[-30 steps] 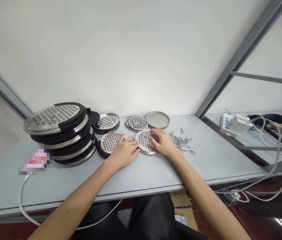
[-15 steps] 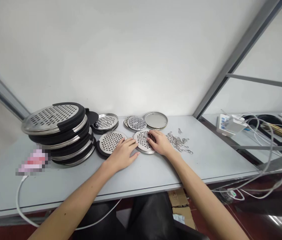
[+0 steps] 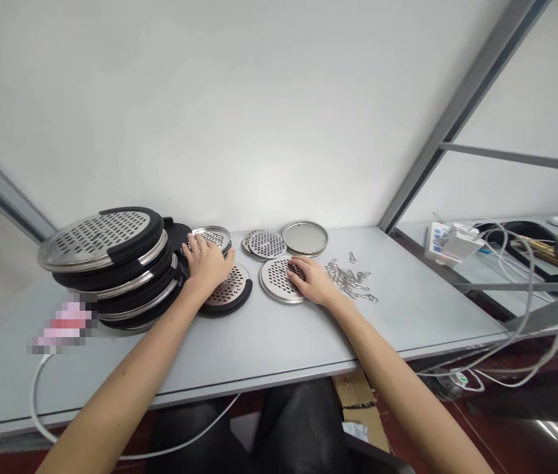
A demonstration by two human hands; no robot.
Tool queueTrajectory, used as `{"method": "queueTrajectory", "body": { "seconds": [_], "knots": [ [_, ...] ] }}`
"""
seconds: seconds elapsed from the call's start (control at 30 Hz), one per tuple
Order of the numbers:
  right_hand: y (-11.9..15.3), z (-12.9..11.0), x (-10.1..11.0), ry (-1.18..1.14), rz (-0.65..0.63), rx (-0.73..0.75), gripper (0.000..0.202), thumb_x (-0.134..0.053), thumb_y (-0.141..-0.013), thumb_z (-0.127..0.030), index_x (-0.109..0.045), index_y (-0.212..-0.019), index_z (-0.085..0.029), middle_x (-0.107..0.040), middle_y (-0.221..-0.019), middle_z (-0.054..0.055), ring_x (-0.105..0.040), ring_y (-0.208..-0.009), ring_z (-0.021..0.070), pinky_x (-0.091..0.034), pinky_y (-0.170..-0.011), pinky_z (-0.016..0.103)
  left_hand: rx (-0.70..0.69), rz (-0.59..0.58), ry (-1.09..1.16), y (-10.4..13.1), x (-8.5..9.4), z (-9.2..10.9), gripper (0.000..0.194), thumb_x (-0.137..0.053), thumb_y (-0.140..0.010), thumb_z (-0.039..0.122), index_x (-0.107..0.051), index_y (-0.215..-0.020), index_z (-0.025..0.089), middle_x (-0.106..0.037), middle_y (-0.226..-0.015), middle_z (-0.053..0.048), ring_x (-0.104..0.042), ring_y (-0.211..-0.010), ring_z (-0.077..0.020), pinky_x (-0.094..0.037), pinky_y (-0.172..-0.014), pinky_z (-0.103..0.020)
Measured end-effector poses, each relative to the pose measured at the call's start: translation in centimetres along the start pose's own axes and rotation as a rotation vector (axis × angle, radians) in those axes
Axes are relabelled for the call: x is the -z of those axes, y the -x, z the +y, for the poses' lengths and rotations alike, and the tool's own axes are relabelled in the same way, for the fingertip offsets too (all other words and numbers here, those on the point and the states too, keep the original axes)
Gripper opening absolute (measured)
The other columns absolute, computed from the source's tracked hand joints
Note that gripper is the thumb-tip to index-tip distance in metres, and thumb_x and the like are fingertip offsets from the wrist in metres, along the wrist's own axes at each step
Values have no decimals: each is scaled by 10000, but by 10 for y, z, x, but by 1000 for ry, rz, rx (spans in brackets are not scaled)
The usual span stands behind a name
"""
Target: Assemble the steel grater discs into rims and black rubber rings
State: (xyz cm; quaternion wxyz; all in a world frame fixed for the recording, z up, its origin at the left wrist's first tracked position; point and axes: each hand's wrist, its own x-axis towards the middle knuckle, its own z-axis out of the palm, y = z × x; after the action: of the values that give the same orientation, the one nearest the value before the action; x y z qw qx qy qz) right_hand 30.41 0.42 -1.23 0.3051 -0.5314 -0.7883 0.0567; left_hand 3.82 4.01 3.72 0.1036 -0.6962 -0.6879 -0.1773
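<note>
My left hand, fingers spread, reaches over a perforated metal disc with a black rim, close to a rear stack of grater discs in metal rings. Whether its fingertips touch that stack I cannot tell. My right hand rests on another round perforated metal grater disc, its thumb and fingers apart and slightly bent over the holes. Beside it on the right lies a scatter of small metal clips. Behind are loose grater discs and a stack of plain round metal lids.
A tall, leaning stack of black-rimmed grater discs stands at the left of the grey table. A blurred pink thing with a white cable lies before it. On the right are a metal frame, a white power strip and tangled cables.
My left hand has moved back and left, towards the rear stack. The black-rimmed disc under it has turned, its black part now at the right front. My right hand stays on its disc.
</note>
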Motion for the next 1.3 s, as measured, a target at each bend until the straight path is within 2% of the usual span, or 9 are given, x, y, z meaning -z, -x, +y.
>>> {"method": "queueTrajectory", "body": {
  "seconds": [0.17,0.33,0.53,0.67,0.8,0.93,1.13,1.3],
  "knots": [
    [0,0,1,-1,-7,8,352,-466,-940,-379,-636,-1153,-155,-637,-1257,148,-568,-1183,270,-423,-1045,433,163,-97,-32,-24,-16,-2,780,-320,-916,555,-536,-1287,-96,-308,-1498,-337,-148,-1445,-475,-122,-1131,-667],
    [0,1,0,10,-10,10,361,-463,-942,-389,-639,-1159,-160,-631,-1267,147,-565,-1194,269,-417,-1053,427,260,-26,-66,-35,-24,-12,834,-354,-891,569,-470,-1331,-130,-317,-1480,-362,-190,-1434,-472,-120,-1132,-662],
    [1,1,0,13,-20,0,373,-462,-942,-396,-634,-1173,-159,-622,-1284,149,-562,-1200,272,-416,-1054,431,351,-6,-46,-38,-28,-17,863,-364,-884,594,-456,-1337,-135,-287,-1488,-373,-188,-1430,-486,-174,-1120,-655],
    [1,1,1,12,-26,18,379,-460,-944,-388,-629,-1177,-141,-618,-1288,156,-552,-1212,272,-406,-1066,427,355,53,-52,-38,-30,-16,793,-403,-895,492,-409,-1361,-150,-294,-1491,-363,-203,-1428,-472,-209,-1117,-638],
    [1,1,0,10,-21,17,369,-462,-944,-395,-634,-1168,-158,-625,-1277,150,-560,-1203,270,-414,-1058,431,288,150,-100,-34,-24,-11,716,-404,-896,394,-407,-1355,-155,-317,-1480,-359,-243,-1414,-454,-179,-1130,-633],
    [1,-1,0,13,-25,18,379,-456,-947,-397,-631,-1175,-150,-618,-1287,156,-559,-1206,272,-413,-1061,434,147,161,-161,-29,-16,-7,657,-385,-896,332,-409,-1366,-126,-313,-1496,-331,-198,-1438,-423,-72,-1145,-648],
    [1,-1,0,8,-17,28,358,-470,-939,-383,-635,-1168,-163,-625,-1279,150,-564,-1201,274,-419,-1056,438,-28,200,-162,-29,-2,-3,586,-306,-856,99,-373,-1412,-73,-345,-1509,-268,-212,-1457,-338,-4,-1159,-639],
    [1,0,0,7,-31,28,385,-449,-948,-396,-628,-1180,-148,-615,-1292,156,-553,-1214,274,-415,-1060,432,-152,253,26,-24,16,11,558,-332,-877,115,-412,-1406,-42,-353,-1518,-236,-182,-1455,-405,-40,-1152,-676]
  ]
}}
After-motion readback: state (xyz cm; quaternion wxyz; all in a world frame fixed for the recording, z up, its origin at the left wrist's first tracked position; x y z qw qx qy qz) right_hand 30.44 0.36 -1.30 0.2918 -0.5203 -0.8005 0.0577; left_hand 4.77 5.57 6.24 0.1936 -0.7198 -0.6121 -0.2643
